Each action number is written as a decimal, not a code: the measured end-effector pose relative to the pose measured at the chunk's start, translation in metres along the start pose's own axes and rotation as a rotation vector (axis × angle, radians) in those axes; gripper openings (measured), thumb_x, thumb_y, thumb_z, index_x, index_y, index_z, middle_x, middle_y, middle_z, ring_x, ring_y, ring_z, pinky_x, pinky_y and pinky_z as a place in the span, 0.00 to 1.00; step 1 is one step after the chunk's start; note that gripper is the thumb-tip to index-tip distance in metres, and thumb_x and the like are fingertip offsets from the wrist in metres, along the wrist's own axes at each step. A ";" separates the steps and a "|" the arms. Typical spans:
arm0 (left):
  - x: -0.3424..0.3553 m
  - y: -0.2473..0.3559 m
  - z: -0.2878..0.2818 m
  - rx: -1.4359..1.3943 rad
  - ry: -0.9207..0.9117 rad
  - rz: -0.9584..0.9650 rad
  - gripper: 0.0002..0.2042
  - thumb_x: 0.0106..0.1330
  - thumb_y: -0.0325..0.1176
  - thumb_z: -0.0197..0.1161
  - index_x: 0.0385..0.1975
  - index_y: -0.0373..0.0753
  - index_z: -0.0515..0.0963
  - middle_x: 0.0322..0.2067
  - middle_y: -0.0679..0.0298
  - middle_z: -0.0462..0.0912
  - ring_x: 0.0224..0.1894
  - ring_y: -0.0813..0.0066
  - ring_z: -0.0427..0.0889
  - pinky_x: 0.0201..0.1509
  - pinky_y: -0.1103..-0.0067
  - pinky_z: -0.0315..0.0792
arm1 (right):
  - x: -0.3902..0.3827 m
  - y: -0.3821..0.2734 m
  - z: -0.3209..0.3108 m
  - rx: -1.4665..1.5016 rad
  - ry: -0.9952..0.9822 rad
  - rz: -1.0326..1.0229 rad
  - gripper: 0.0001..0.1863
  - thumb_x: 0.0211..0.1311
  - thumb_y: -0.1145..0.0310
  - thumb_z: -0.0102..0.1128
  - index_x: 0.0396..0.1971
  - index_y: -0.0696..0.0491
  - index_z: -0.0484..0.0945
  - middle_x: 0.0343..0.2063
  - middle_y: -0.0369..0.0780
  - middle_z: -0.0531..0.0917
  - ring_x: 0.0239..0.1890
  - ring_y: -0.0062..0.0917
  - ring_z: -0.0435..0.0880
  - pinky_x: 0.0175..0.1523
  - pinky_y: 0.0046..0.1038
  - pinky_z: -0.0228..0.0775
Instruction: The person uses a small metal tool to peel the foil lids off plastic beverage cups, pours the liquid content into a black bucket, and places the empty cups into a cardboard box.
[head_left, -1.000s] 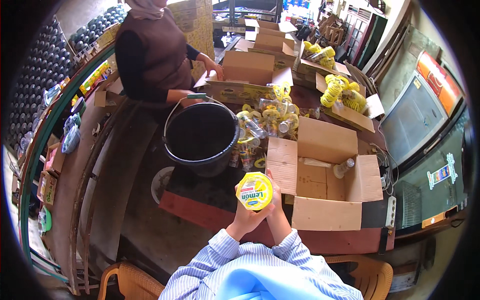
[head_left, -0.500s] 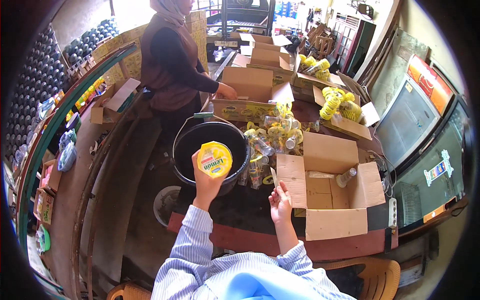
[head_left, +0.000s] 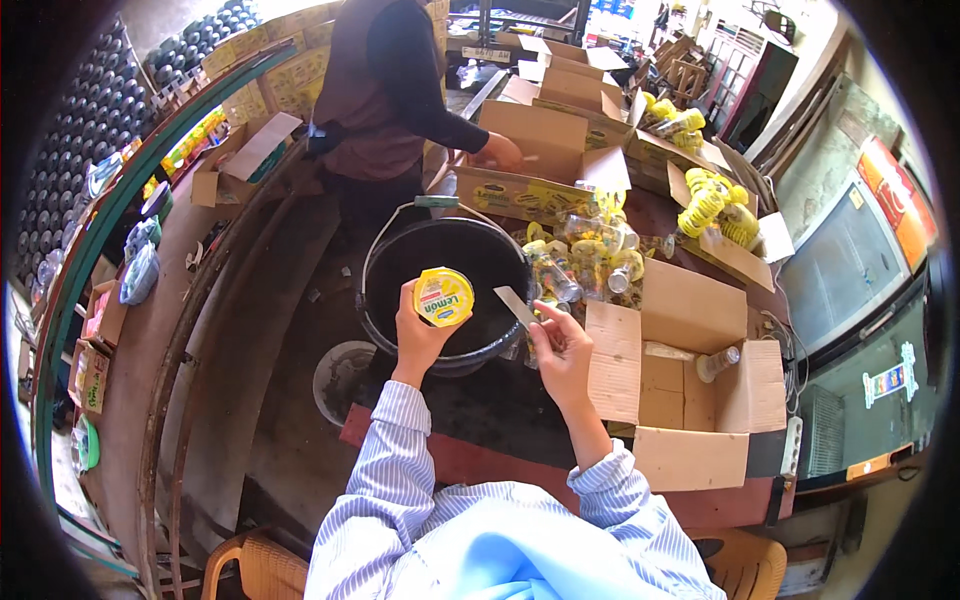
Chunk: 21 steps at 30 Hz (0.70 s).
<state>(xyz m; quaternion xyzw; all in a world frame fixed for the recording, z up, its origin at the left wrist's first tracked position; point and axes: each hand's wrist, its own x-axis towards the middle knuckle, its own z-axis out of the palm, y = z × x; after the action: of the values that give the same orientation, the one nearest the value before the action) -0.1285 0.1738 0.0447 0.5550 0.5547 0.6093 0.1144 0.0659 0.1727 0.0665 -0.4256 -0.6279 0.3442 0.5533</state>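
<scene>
My left hand (head_left: 416,342) is closed round a plastic cup (head_left: 444,297) with a yellow printed lid, its lid facing me. It holds the cup over the near part of a black bucket (head_left: 405,250) with a raised handle. My right hand (head_left: 564,350) pinches a thin, flat, greyish blade (head_left: 513,304) between thumb and fingers. The blade points up and left toward the cup, with a gap between them. Beyond my right hand lies a heap of clear cups with yellow lids (head_left: 580,255). The cup's lower part is hidden behind its lid.
An open cardboard box (head_left: 690,458) stands at the right with one clear cup (head_left: 717,364) inside. Farther off, a person (head_left: 385,95) reaches into another open box (head_left: 530,195). Stacked yellow-lidded cups (head_left: 715,200) fill a box at the right. A pale round container (head_left: 340,375) sits below the bucket.
My right hand has risen and swung the blade leftward, closer to the cup. My left hand still grips the cup. The view has shifted, and the other person leans farther over the box.
</scene>
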 end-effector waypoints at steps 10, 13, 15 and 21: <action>-0.001 -0.002 -0.003 -0.031 0.017 -0.081 0.30 0.35 0.29 0.75 0.39 0.38 0.63 0.34 0.60 0.76 0.38 0.72 0.77 0.40 0.79 0.72 | 0.025 -0.031 0.050 -0.326 -0.229 -0.393 0.10 0.47 0.78 0.56 0.33 0.56 0.77 0.17 0.41 0.70 0.21 0.33 0.72 0.29 0.31 0.65; -0.001 0.002 -0.002 -0.040 0.021 -0.103 0.28 0.37 0.28 0.73 0.38 0.39 0.63 0.34 0.61 0.76 0.37 0.72 0.77 0.39 0.79 0.72 | 0.021 -0.031 0.059 -0.357 -0.234 -0.420 0.11 0.46 0.78 0.57 0.33 0.57 0.76 0.18 0.40 0.70 0.22 0.32 0.71 0.30 0.30 0.65; 0.000 0.003 -0.001 -0.048 0.027 -0.113 0.27 0.38 0.27 0.73 0.37 0.39 0.63 0.33 0.60 0.76 0.37 0.72 0.77 0.39 0.79 0.72 | 0.020 -0.031 0.060 -0.374 -0.240 -0.423 0.11 0.46 0.78 0.57 0.34 0.57 0.76 0.18 0.40 0.70 0.22 0.31 0.71 0.30 0.29 0.65; 0.000 0.003 -0.001 -0.031 0.025 -0.109 0.26 0.39 0.27 0.72 0.37 0.38 0.63 0.32 0.61 0.76 0.35 0.73 0.77 0.38 0.80 0.72 | 0.020 -0.030 0.064 -0.425 -0.254 -0.453 0.12 0.46 0.77 0.58 0.34 0.57 0.76 0.19 0.39 0.70 0.24 0.30 0.71 0.31 0.29 0.66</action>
<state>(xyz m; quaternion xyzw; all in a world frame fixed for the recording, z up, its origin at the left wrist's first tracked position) -0.1277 0.1720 0.0477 0.5144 0.5759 0.6177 0.1490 -0.0026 0.1812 0.0918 -0.3349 -0.8281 0.1243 0.4320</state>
